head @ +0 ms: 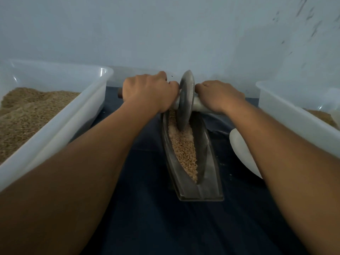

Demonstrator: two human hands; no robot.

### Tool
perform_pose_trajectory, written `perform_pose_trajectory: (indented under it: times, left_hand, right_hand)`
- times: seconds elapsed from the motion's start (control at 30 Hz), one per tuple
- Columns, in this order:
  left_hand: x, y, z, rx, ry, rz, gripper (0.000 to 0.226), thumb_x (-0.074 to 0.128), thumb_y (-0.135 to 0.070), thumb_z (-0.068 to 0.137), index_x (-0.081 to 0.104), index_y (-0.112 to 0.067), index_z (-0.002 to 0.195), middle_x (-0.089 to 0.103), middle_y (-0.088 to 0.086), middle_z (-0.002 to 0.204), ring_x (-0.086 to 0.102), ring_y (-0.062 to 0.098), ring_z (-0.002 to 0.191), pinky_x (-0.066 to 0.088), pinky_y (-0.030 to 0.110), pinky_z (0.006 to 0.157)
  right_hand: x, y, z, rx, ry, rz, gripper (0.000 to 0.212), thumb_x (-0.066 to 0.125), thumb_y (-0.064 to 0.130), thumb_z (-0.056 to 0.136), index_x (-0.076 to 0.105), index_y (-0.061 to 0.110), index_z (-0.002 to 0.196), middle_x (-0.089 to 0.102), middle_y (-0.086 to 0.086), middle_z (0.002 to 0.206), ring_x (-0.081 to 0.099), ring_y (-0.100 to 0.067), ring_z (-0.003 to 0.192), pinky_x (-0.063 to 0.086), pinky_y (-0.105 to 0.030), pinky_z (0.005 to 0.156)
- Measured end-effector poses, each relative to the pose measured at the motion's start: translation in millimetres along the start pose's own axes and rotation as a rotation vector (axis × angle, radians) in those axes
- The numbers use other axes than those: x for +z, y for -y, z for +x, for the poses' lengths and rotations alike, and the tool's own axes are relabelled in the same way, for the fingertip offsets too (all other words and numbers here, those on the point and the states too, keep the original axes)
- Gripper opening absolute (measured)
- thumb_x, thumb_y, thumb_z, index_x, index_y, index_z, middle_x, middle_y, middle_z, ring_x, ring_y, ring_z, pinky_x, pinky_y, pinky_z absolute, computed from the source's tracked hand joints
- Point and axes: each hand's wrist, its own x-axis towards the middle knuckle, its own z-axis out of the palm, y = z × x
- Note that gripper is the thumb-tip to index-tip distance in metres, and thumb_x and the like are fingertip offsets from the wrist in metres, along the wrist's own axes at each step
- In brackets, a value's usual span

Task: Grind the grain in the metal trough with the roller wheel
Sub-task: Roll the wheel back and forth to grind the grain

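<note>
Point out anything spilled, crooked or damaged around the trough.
Little stands out. A few pale specks lie on the dark cloth right of the metal trough, likely stray grain. The roller wheel sits in the grain, both hands on its handles.

A plain pale blue-grey wall fills the upper part of the view. It has some dark scratches and small marks near the upper right corner. Below the wall, a dark blue cloth covers the ground. The cloth shows a few soft folds, and some tiny pale crumbs lie on it. The light is dim and even, without strong shadows.
</note>
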Motion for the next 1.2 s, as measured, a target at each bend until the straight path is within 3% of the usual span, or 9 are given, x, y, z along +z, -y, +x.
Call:
perform_pose_trajectory:
  times: [0.13, 0.37, 0.53, 0.6, 0.67, 0.77, 0.97, 1.2]
  left_hand:
    - [1, -2, 11, 0.0, -0.02, 0.005, 0.053, 0.021, -0.056, 0.092, 0.055, -0.029, 0.122, 0.064, 0.011, 0.11, 0.044, 0.028, 0.081, 0.03, 0.041, 0.071]
    - [4, -1, 14, -0.027, -0.079, -0.032, 0.051, 0.022, -0.054, 0.09, 0.059, -0.028, 0.114, 0.053, 0.003, 0.087, 0.045, 0.026, 0.077, 0.028, 0.039, 0.067]
    - [0, 3, 20, -0.039, 0.095, -0.024, 0.051, 0.021, -0.056, 0.086, 0.06, -0.028, 0.107, 0.056, 0.002, 0.097, 0.047, 0.026, 0.083, 0.029, 0.042, 0.073]
    - [2, 5, 17, -0.041, 0.098, -0.018, 0.051, 0.019, -0.055, 0.086, 0.059, -0.027, 0.1, 0.057, 0.003, 0.097, 0.048, 0.027, 0.082, 0.031, 0.042, 0.072]
    - [5, 6, 13, -0.05, 0.085, -0.021, 0.05, 0.018, -0.055, 0.087, 0.058, -0.026, 0.096, 0.058, 0.004, 0.095, 0.047, 0.025, 0.075, 0.033, 0.042, 0.07]
    - [6, 9, 6, -0.063, 0.08, -0.035, 0.05, 0.017, -0.055, 0.089, 0.057, -0.025, 0.093, 0.057, 0.005, 0.092, 0.04, 0.02, 0.064, 0.033, 0.041, 0.068]
    - [2, 4, -12, -0.027, 0.007, 0.024, 0.052, 0.015, -0.056, 0.09, 0.056, -0.024, 0.094, 0.053, 0.007, 0.086, 0.046, 0.028, 0.074, 0.033, 0.04, 0.067]
    - [-4, 0, -37, 0.017, -0.066, 0.074, 0.048, 0.015, -0.05, 0.094, 0.054, -0.022, 0.091, 0.046, 0.005, 0.069, 0.038, 0.022, 0.057, 0.033, 0.036, 0.059]
  right_hand:
    - [2, -2, 16, -0.013, 0.113, -0.026, 0.047, 0.023, 0.049, 0.096, 0.06, 0.026, 0.113, 0.059, -0.003, 0.113, 0.054, -0.027, 0.095, 0.043, -0.043, 0.08]
    - [-3, 4, 22, 0.038, 0.151, -0.039, 0.061, 0.024, 0.056, 0.086, 0.059, 0.026, 0.125, 0.056, -0.004, 0.108, 0.054, -0.027, 0.095, 0.047, -0.046, 0.092]
    - [-9, 14, 19, 0.036, 0.194, -0.027, 0.066, 0.024, 0.059, 0.076, 0.061, 0.027, 0.12, 0.059, -0.006, 0.115, 0.057, -0.029, 0.1, 0.046, -0.051, 0.098]
    - [-8, 13, 19, 0.066, 0.154, -0.003, 0.064, 0.026, 0.061, 0.077, 0.062, 0.025, 0.116, 0.059, -0.004, 0.11, 0.057, -0.03, 0.099, 0.046, -0.049, 0.095]
    - [-6, 10, 17, 0.103, 0.077, -0.004, 0.057, 0.028, 0.063, 0.08, 0.06, 0.025, 0.108, 0.057, -0.003, 0.1, 0.058, -0.028, 0.091, 0.044, -0.043, 0.08]
    - [-3, 11, 10, 0.097, -0.029, -0.057, 0.048, 0.028, 0.063, 0.084, 0.057, 0.025, 0.092, 0.053, 0.001, 0.08, 0.051, -0.021, 0.071, 0.028, -0.033, 0.057]
    - [-1, 6, -16, 0.086, -0.046, -0.041, 0.053, 0.024, 0.06, 0.089, 0.063, 0.024, 0.087, 0.057, 0.001, 0.08, 0.05, -0.019, 0.069, 0.024, -0.031, 0.055]
    - [3, 4, -50, 0.046, -0.141, -0.039, 0.056, 0.02, 0.055, 0.094, 0.065, 0.024, 0.081, 0.053, 0.004, 0.071, 0.045, -0.016, 0.063, 0.024, -0.03, 0.054]
